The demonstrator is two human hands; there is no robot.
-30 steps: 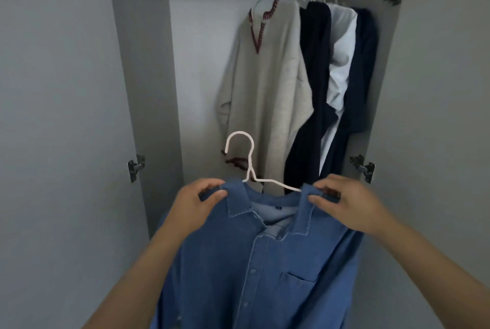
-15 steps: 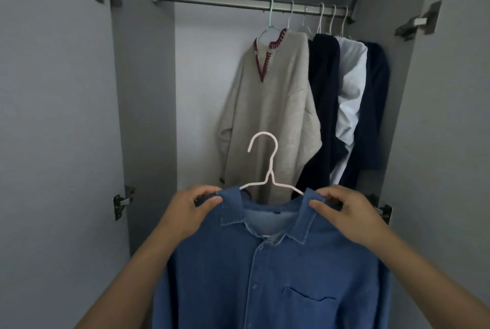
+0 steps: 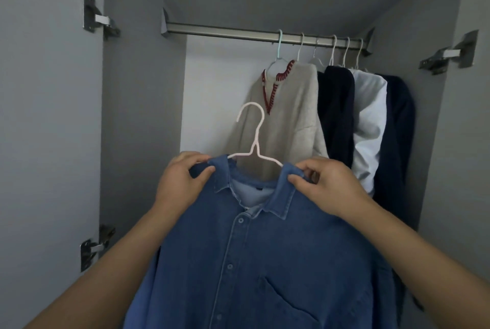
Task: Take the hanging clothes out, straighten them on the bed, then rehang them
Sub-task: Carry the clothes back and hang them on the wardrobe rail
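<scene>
Metal door hinges (image 3: 99, 19) on grey panels.

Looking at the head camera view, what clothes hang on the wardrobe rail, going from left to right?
Beige sweater with red-trimmed collar → dark navy garment → white shirt → a second dark navy garment, nearest the right wall. The denim shirt is off the rail, held in both hands.

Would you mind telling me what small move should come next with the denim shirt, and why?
Probably lift the denim shirt so its hanger hook reaches the bare rod; both hands, left hand and right hand, grip its shoulders below the rod.
</scene>
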